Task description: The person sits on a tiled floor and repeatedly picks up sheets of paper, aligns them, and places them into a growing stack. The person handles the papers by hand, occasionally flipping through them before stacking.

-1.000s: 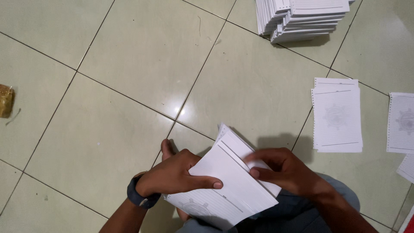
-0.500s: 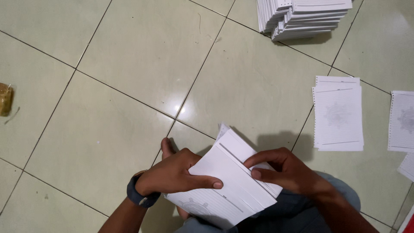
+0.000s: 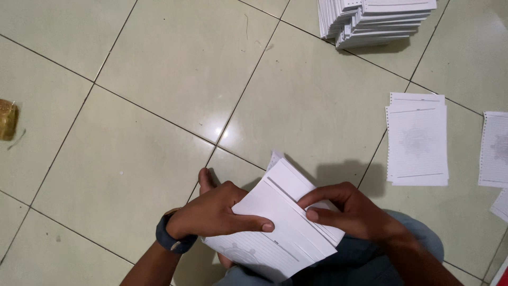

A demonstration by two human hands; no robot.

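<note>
A thick stack of white lined sheets [image 3: 280, 233] rests over my lap, low in the head view. My left hand [image 3: 217, 214], with a dark watch at the wrist, grips the stack's left side, thumb laid across the top sheet. My right hand [image 3: 352, 212] holds the right side, fingertips pinching the edges of the upper sheets, which are fanned slightly apart.
The floor is pale green tile [image 3: 159, 95]. A tall pile of white booklets [image 3: 375, 21] stands at the top right. Loose punched sheets [image 3: 417, 140] lie to the right, more sheets [image 3: 495, 151] at the edge. A small yellowish object [image 3: 7, 119] sits at far left.
The view has drifted slightly, so the piles sit a little differently in frame. Both hands keep their hold on the stack; the right fingers have shifted a little on the sheet edges.
</note>
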